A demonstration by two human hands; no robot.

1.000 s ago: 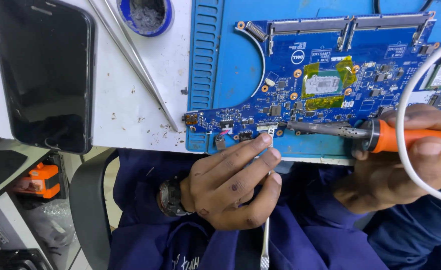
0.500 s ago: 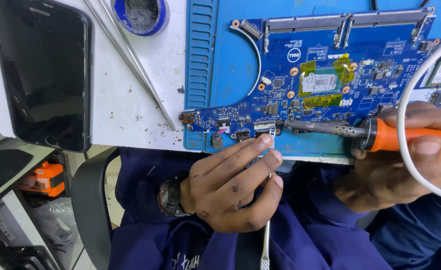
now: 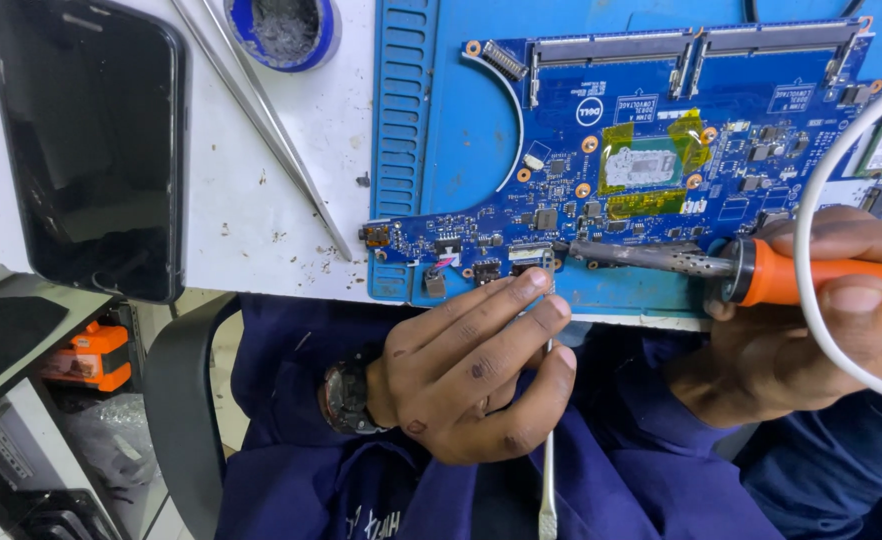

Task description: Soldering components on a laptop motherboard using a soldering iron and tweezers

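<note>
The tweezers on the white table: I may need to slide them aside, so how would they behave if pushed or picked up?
The tweezers look thin, smooth and metallic, so probably light, stiff and somewhat slippery. Lying flat on the white table, they would likely slide or pivot, not roll. Their fine tip could bend if knocked.

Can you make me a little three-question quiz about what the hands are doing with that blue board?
1. True or false: the right hand holds a soldering iron with an orange grip.
2. The iron's tip meets the circuit board at its: A) near edge, B) far edge.
3. What dark, flat thing lies at the table's left end?

Key: 1 true. 2 A. 3 a phone, screen off.
</note>
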